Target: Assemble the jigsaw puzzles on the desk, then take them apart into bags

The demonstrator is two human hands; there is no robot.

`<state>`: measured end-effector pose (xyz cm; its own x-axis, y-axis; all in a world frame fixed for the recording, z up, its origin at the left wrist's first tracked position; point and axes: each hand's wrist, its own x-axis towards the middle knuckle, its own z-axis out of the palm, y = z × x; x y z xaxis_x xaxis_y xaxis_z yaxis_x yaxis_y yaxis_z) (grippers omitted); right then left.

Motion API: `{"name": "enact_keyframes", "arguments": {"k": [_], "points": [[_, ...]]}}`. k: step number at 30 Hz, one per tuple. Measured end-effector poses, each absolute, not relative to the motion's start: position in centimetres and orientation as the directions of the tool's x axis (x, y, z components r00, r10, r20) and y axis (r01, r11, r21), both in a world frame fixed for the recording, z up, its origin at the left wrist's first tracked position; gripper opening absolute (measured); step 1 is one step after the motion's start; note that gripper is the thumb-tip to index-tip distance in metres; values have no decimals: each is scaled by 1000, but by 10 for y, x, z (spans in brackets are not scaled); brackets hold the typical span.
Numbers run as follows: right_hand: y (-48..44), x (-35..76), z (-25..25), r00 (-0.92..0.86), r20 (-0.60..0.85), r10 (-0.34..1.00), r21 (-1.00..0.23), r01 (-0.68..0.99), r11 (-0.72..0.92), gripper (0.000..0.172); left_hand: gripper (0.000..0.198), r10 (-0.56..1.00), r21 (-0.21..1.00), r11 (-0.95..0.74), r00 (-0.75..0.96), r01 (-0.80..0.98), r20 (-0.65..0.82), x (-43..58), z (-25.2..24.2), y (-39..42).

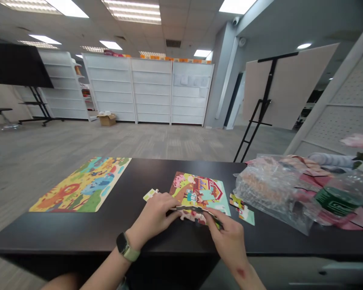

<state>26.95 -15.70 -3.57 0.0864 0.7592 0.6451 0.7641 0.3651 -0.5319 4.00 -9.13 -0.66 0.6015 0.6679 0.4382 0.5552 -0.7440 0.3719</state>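
Between my hands is a strip of joined puzzle pieces [194,209], lifted and tilted so that mostly its edge shows. My left hand [157,212] pinches its left end, and my right hand [227,233] grips the right end, with a green and yellow part under the fingers. Just beyond lies a partly built farm puzzle [181,189] with a red barn and a pink pig, its near side hidden by the strip. A pale yellow-green puzzle piece [150,195] rests beside my left hand. Right of the farm picture are a few loose puzzle pieces [247,215].
A colourful animal puzzle [93,185] lies flat at the left of the dark table [133,231]. At the right are a crumpled clear plastic bag [269,189] and a green-labelled plastic bottle [341,197]. Behind the table stands a black easel [261,108].
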Motion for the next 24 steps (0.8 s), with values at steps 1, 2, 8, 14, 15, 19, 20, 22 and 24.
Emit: {"name": "enact_keyframes", "arguments": {"k": [1,2,8,14,15,19,20,22,24], "points": [[-156,270,-35,122,630,767,-553,763,333,21,11,677,380,-736,595,560,434,38,-7,-90],[-156,271,-34,145,612,778,-572,760,308,22,10,683,389,-730,591,562,429,37,-8,-89],[-156,271,-31,125,587,800,-588,745,315,21,11,680,411,-733,606,543,412,39,-6,-93],[-161,270,-35,34,721,692,-479,746,462,15,16,711,435,-704,559,562,427,43,-8,-96],[-161,272,-36,95,718,690,-506,752,423,16,17,718,447,-696,544,562,434,43,-8,-95],[-158,279,-35,334,682,651,-609,752,253,23,19,697,459,-716,564,526,442,41,-9,-94],[-157,278,-35,299,684,665,-598,753,275,22,19,685,453,-727,578,515,443,41,-9,-95],[-157,275,-33,87,682,726,-532,740,411,19,18,670,443,-741,592,505,447,44,-7,-97],[-158,269,-31,-156,643,750,-472,690,549,22,17,671,437,-741,591,510,447,49,-6,-100]]}}
